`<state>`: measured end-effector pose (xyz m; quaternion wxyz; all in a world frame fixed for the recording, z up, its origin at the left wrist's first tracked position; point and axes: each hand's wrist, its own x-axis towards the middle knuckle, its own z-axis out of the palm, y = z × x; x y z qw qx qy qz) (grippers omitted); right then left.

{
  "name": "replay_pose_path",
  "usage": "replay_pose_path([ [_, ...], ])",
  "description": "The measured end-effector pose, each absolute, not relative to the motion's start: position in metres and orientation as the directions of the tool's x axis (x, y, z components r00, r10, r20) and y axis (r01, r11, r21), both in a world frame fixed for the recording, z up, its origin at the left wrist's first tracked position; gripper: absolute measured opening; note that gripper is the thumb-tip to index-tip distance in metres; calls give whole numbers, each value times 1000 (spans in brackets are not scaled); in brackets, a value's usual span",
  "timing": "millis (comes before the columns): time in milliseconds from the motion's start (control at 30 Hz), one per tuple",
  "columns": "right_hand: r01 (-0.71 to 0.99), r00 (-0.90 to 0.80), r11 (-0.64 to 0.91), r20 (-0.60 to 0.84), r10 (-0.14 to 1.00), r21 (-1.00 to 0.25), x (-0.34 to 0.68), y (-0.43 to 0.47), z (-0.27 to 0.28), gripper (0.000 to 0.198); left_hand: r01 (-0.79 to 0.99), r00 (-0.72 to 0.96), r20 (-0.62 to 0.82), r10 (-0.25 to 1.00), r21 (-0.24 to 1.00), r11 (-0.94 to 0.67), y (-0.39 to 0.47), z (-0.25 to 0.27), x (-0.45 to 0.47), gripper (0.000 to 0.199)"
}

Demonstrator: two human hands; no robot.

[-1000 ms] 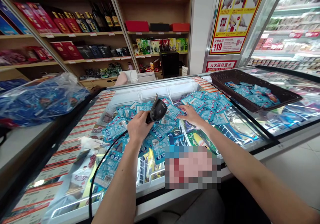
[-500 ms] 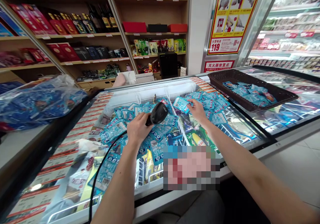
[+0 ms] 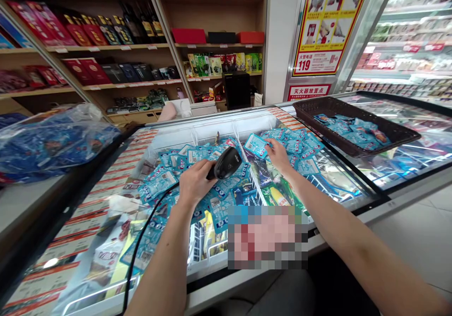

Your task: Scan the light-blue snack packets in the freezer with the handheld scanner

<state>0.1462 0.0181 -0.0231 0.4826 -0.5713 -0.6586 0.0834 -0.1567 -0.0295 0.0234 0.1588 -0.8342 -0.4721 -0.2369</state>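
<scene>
My left hand [image 3: 195,180] is closed around the handle of a black barcode scanner [image 3: 228,164], its head pointing right above the glass of the chest freezer. A black cord runs down from it along my forearm. Between the thumb and fingers of my right hand [image 3: 278,154] is the edge of a light blue packet [image 3: 256,145], its printed label facing up. Under and around both hands, many similar blue packets [image 3: 221,210] lie in loose piles on the freezer top. The packet is just right of the scanner, apart from it.
A dark brown basket [image 3: 384,120] with several blue packets stands on the freezer at the right. A clear plastic bag [image 3: 56,141] of blue packs sits at the left. Shelves [image 3: 116,87] of boxes and bottles rise behind. A pixelated patch covers the front edge.
The scanner in my left hand has shifted slightly right and down, towards a more level angle. My right hand keeps the packet in nearly the same place. The view has moved slightly.
</scene>
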Motion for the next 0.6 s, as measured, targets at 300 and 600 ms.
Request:
replay_pose_path([
  [300, 668, 120, 329, 533, 838, -668, 147, 20, -25, 34, 844, 491, 506, 709, -74, -531, -29, 24, -155, 32],
  [600, 678, 121, 332, 545, 830, -656, 147, 20, -26, 34, 840, 505, 481, 717, -84, -536, -29, 24, -155, 34],
])
